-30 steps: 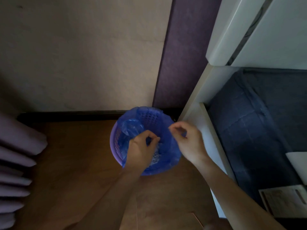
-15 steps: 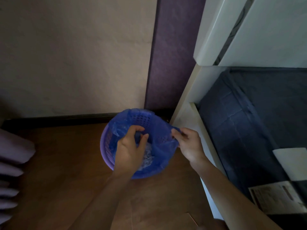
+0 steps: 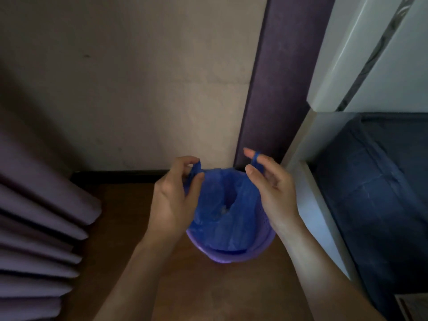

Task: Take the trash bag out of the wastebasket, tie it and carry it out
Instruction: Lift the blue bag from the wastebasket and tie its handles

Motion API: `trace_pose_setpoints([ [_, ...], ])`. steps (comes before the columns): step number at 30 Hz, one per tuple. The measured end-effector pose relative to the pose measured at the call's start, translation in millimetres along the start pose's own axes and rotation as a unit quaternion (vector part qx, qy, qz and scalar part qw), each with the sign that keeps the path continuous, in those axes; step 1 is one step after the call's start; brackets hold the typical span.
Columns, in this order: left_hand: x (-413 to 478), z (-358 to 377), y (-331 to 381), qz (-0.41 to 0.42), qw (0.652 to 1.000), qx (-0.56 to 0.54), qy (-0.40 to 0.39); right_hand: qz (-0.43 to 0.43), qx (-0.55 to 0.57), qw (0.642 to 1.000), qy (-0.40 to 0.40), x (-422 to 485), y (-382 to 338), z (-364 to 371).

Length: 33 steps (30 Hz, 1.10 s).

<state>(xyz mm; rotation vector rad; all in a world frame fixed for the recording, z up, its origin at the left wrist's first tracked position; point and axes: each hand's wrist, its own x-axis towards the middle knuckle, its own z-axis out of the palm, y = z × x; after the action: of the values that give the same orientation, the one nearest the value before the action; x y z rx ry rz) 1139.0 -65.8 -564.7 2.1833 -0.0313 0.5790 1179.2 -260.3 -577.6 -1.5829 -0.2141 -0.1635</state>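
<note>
So I'm standing over the wastebasket, the little purple one on the wooden floor right by the wall. The blue trash bag sits mostly inside the wastebasket, with its top edges pulled up above the rim. My left hand is pinched on the bag's handle loop on the left side of the wastebasket, thumb and fingers closed around the plastic. My right hand has the other loop hooked over a finger on the right side, thumb just beside it. The two hands are apart, with the bag's mouth stretched open between them. Purple curtain hangs left of the wastebasket, and a white cabinet stands just right of it.
</note>
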Motion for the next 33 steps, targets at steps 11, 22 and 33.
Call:
trace_pose_setpoints([
  [11,7.8,-12.3,27.6,0.019,0.979,-0.163,-0.122,0.037,-0.087,0.976,-0.194,-15.0,-2.2,41.1],
  [22,-7.5,18.8,-32.3,-0.04,0.932,-0.165,-0.319,0.012,-0.076,0.982,-0.174,-14.8,-11.2,35.9],
  [33,-8.3,49.6,-37.7,-0.361,0.847,-0.39,0.0,0.088,-0.04,0.991,-0.091,-7.3,3.6,-50.2],
])
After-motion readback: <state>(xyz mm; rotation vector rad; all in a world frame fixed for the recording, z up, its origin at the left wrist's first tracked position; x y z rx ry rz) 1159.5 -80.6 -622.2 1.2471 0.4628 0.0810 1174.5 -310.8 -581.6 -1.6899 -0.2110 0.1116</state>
